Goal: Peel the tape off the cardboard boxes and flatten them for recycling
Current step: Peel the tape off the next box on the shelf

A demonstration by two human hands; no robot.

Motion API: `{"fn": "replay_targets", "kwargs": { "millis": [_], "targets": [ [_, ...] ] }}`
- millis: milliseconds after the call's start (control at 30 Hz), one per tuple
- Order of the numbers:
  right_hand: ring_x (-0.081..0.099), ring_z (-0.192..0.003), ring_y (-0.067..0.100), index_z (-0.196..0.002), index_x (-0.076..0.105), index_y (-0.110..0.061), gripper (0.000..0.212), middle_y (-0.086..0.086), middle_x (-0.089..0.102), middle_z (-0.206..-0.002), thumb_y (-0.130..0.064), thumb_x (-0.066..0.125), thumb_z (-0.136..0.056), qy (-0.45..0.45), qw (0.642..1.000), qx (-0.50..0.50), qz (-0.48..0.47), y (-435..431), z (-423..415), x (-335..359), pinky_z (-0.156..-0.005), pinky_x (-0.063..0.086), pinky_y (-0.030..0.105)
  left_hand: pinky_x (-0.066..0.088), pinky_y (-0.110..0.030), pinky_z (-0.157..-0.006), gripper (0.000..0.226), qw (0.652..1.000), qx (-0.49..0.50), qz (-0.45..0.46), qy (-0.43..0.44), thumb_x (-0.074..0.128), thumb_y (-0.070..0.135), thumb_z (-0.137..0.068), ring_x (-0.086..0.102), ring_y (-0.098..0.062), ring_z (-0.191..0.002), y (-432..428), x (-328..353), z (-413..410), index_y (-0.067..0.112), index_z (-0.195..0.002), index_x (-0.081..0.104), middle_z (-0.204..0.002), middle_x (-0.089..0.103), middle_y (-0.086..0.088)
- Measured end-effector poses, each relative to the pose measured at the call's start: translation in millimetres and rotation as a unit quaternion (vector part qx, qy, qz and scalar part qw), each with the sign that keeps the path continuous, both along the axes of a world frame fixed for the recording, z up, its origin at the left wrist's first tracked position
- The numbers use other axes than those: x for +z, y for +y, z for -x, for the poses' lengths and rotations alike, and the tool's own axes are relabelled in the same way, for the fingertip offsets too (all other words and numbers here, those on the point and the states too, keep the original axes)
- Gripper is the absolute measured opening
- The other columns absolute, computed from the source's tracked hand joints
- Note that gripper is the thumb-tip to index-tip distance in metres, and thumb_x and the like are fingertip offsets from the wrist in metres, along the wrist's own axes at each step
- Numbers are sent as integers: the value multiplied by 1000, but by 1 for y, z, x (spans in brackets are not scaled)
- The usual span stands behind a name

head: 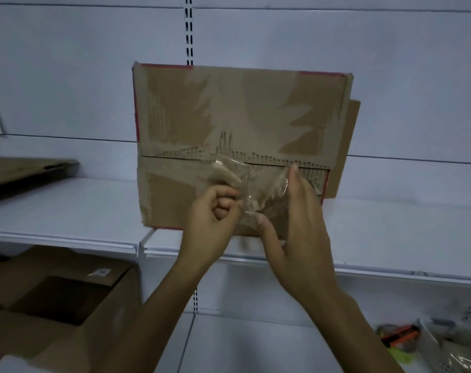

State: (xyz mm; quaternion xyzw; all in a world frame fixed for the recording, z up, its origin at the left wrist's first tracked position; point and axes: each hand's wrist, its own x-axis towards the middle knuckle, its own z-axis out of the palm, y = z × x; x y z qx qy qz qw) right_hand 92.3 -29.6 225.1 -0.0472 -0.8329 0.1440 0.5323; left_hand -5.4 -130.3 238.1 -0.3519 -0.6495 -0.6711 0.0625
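Blurry, crumpled clear tape (264, 189) hides part of the torn, flat brown cardboard box (229, 109); left hand (215, 214) pinches it, right hand (301, 216) touches it, grip unclear.

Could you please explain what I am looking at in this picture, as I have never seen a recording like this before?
There is no machine here: a person works with bare hands. The one picture comes from a camera worn on the head, looking forward and down. A cardboard box stands upright on a white shelf, and its face is scuffed and torn. The left hand pinches a crumpled piece of clear tape, and the right hand touches it with straight fingers. Flat cardboard lies on the shelf to the left, and an open box sits below.
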Motion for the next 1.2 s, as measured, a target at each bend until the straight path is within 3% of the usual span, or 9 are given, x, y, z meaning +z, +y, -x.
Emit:
{"fn": "replay_targets", "kwargs": {
  "millis": [233,400,600,700,800,867,933,1067,1200],
  "targets": [
    [29,-139,36,-150,23,-10,75,22,21,-154,-38,55,-88,-48,976,-114,-179,31,15,33,-107,34,52,45,-11,-65,7,994,-106,16,6,63,11,-89,59,0,-69,-7,3,11,11,-85,68,-74,66,7],
    [24,-142,29,-146,35,-8,63,18,28,-153,-29,48,-88,-49,973,-88,-210,18,34,37,-111,24,49,40,-10,-68,22,978,11,87,191,50,34,-89,55,-2,-84,-5,-9,14,18,-91,65,-94,54,15],
    [32,-139,20,-125,60,-13,49,7,45,-143,-43,45,-89,32,997,-11,-63,0,52,35,-112,22,47,44,-44,-95,33,970,-114,44,208,31,35,-94,52,-16,-113,-7,-7,19,33,-118,53,-119,55,12],
    [42,-129,23,-110,69,-13,35,9,57,-127,-39,60,-87,73,992,-38,-91,3,56,30,-104,29,43,50,-43,-75,33,961,-68,28,267,34,31,-95,58,-19,-90,-17,-16,25,11,-93,60,-99,61,-3],
    [51,-112,24,-101,73,-13,17,9,67,-110,-20,70,-85,129,960,-125,-215,10,58,21,-88,34,37,49,-36,-83,32,905,149,64,394,53,42,-84,53,-19,-100,-30,7,36,17,-103,54,-113,53,-6],
    [52,-105,22,-96,76,-15,12,6,71,-104,-18,73,-85,163,935,-156,-272,12,60,20,-81,34,36,26,-48,-109,74,806,213,186,520,61,54,-74,29,-26,-137,-28,29,48,20,-136,38,-149,30,-7],
    [53,-102,21,-94,77,-15,10,3,72,-101,-20,73,-86,185,924,-162,-294,12,58,20,-79,34,35,9,-54,-114,102,728,221,277,587,71,59,-66,8,-27,-146,-23,48,61,24,-149,22,-159,12,-6],
    [55,-96,21,-94,76,-10,12,5,73,-96,-16,76,-82,172,936,-137,-274,9,50,4,-78,34,34,7,-51,-115,85,724,228,274,591,56,64,-79,11,-25,-147,-10,49,69,29,-149,25,-159,15,-4],
    [56,-89,21,-104,72,-4,20,11,68,-96,-13,63,-89,121,980,-78,-140,-1,49,-19,-79,39,31,9,-50,-115,76,726,253,241,593,51,62,-83,13,-23,-146,9,43,67,28,-148,30,-158,19,-4]
  ]
}}
